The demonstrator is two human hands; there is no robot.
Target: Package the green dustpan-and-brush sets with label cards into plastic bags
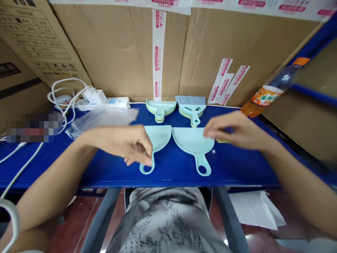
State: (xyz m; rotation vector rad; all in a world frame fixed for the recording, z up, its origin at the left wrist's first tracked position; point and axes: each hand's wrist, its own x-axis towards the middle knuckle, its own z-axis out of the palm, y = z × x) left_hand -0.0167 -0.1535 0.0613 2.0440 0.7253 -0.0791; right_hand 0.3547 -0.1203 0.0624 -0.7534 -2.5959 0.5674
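Two pale teal dustpans lie side by side on the blue table, handles towards me. My left hand (134, 144) is closed, its fingers curled over the left dustpan (159, 137). Its fingertips overlap the handle, and the pan's left corner is hidden behind the hand. At the other side, my right hand (233, 130) has thumb and fingers drawn together over the upper right corner of the right dustpan (191, 138). Whether either hand grips anything cannot be made out. A small yellow thing (222, 141) peeks out beneath my right hand, mostly covered.
Behind the pans stand a stack of dustpans (161, 107) and a brush (193, 109) resting on similar pieces. Clear plastic bags (102, 119), a power strip (118, 102) and white cables lie at left. An orange-capped bottle (273, 89) leans at right. Cardboard (126, 52) walls the back.
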